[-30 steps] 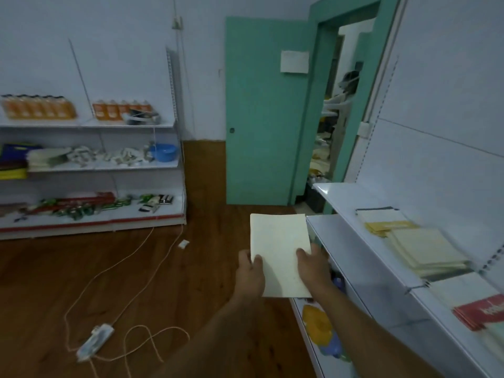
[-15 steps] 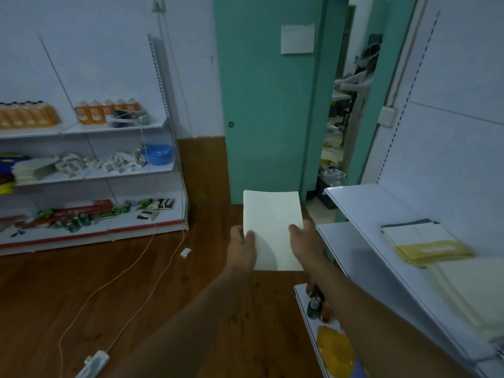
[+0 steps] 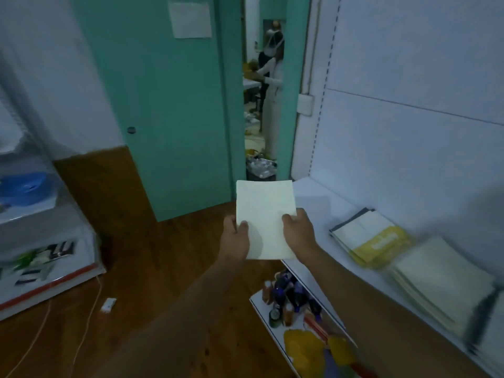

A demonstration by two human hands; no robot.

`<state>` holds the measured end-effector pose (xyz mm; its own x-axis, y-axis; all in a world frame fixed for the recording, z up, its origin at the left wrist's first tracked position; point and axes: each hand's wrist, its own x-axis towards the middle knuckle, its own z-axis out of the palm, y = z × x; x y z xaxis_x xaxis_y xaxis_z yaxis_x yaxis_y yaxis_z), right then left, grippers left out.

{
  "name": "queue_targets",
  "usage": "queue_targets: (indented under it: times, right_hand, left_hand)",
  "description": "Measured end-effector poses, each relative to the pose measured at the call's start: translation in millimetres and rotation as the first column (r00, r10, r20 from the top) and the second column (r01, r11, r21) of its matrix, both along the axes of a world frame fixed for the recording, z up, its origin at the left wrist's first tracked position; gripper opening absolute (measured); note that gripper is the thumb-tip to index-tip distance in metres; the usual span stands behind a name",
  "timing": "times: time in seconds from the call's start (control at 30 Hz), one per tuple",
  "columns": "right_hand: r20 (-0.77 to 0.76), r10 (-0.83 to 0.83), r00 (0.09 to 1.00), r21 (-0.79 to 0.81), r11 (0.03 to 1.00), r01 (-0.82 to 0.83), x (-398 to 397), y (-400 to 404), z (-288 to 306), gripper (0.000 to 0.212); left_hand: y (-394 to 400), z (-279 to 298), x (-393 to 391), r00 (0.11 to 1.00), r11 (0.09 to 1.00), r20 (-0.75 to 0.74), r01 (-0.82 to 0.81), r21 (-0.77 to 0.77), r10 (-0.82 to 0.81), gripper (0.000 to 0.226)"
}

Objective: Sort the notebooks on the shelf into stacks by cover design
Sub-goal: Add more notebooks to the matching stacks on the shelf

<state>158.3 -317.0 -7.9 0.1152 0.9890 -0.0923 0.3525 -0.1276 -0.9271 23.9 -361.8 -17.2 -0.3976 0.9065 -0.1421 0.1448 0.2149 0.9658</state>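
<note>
Both hands grip a pale notebook point(image 3: 265, 219), left hand point(image 3: 235, 240) at its lower left edge, right hand point(image 3: 299, 232) at its right edge, now nearer the white shelf point(image 3: 321, 205), where the yellow-banded stack point(image 3: 373, 241) and cream stack point(image 3: 439, 279) loom closer than before.

Dim, bluish light fills a room with pale walls point(image 3: 409, 50) and a brown wooden floor point(image 3: 141, 263). A teal door point(image 3: 169, 118) with a paper sheet point(image 3: 190, 19) on it stands beside an open doorway point(image 3: 261, 105). White shelving point(image 3: 41, 268) lines the left side.
</note>
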Motion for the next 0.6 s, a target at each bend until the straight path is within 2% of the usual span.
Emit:
queue_targets:
  times: [0.1,0.2,0.3,0.43,0.5,0.6]
  right_hand:
    - [0.028,-0.176,0.984,-0.013,0.984,0.176,36,29,7,0.036]
    - [0.026,-0.37,0.929,-0.019,0.928,0.371,80,39,10,0.034]
    - [0.031,-0.543,0.839,-0.025,0.839,0.544,126,24,-1,0.035]
    - [0.089,-0.677,0.731,-0.099,0.724,0.682,186,-24,-18,0.037]
    - [0.113,-0.72,0.685,-0.124,0.674,0.728,213,-44,-28,0.038]
    - [0.133,-0.759,0.638,-0.124,0.626,0.77,249,-61,-34,0.041]
  left_hand:
    - [53,4,27,0.983,0.983,-0.012,0.183,0.016,-0.183,0.03]
    - [94,9,67,0.913,0.916,-0.091,0.4,0.01,-0.397,0.032]
    - [107,2,113,0.809,0.813,-0.128,0.581,0.025,-0.574,0.031]
    - [97,-23,179,0.598,0.613,-0.18,0.789,-0.035,-0.781,0.032]
    - [90,-30,211,0.506,0.528,-0.204,0.846,-0.075,-0.838,0.033]
    - [88,-31,254,0.424,0.459,-0.261,0.884,-0.087,-0.867,0.033]
